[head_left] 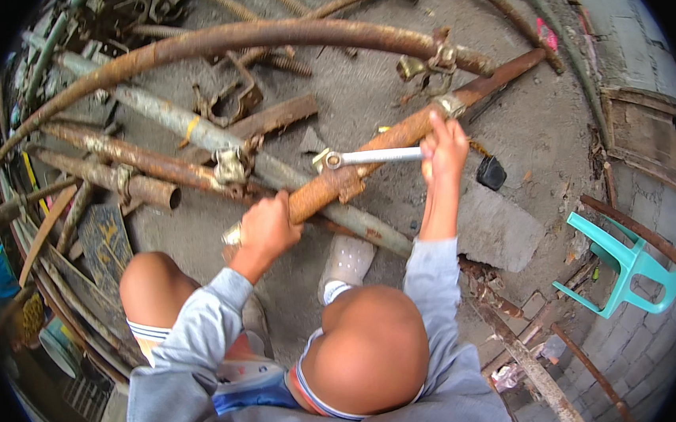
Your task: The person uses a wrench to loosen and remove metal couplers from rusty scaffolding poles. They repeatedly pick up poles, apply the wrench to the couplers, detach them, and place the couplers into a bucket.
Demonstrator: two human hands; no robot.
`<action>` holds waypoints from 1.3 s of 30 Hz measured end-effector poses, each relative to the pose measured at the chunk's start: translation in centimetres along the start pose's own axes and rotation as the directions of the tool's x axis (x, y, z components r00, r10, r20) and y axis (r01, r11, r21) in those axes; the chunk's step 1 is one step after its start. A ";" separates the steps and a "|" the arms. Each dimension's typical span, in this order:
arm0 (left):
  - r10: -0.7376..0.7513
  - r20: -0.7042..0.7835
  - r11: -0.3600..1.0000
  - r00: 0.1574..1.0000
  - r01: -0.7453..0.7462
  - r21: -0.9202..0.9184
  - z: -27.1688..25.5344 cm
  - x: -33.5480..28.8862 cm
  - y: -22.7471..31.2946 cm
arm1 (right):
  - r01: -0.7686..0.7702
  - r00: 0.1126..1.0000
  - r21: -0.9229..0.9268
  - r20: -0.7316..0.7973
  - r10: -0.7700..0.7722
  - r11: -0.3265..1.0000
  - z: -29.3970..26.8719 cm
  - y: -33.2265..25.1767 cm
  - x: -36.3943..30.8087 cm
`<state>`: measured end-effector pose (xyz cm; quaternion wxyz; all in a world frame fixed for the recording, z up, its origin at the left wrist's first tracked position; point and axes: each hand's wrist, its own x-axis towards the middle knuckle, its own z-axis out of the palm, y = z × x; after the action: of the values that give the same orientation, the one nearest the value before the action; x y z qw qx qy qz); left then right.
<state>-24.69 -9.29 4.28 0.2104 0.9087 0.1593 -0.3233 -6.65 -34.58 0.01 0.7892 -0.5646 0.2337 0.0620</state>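
Note:
Across my knees' far side lies a straight rusty pipe [407, 132], slanting from lower left to upper right. My left hand [268, 231] is wrapped round its near left end, close to a pale metal fitting [233, 235]. In my right hand [446, 151] is the handle of a silver wrench [385, 156]. The ring end of that wrench sits at a bolt on a rusty scaffold clamp [344, 181] around the pipe; whether it is fully seated I cannot tell. Another clamp [449, 107] is on the pipe just beyond my right fingertips.
A curved rusty pipe [261, 34] arches across the far side. Beneath the held pipe runs a grey-green pipe [155, 106]. Loose clamps [231, 165] and more pipes lie left. A black tape measure [491, 173], a teal plastic stool [624, 268] and a block wall [642, 36] are right.

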 end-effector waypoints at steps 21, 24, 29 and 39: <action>-0.060 0.048 0.998 0.997 0.062 -0.032 -0.5 -0.9 0.0 | -0.056 0.688 -0.468 0.622 0.374 0.882 11.3 0.2 9.0; -0.043 0.038 0.998 0.998 0.044 -0.033 0.2 -1.5 0.2 | -0.060 0.666 -0.500 0.625 0.408 0.864 11.1 0.1 9.3; -0.030 0.005 0.999 1.000 0.030 -0.043 0.0 -1.3 -0.2 | -0.175 0.664 -0.463 0.596 0.451 0.869 11.4 0.8 9.6; -0.035 -0.003 0.998 0.999 0.035 -0.048 0.1 -1.4 0.0 | -0.309 0.893 -0.305 0.233 0.385 0.901 18.2 4.4 7.3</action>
<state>-25.82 -9.53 5.14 0.2262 0.9011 0.1835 -0.3212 3.66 -17.47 -2.43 0.7096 -0.5965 0.2040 0.3146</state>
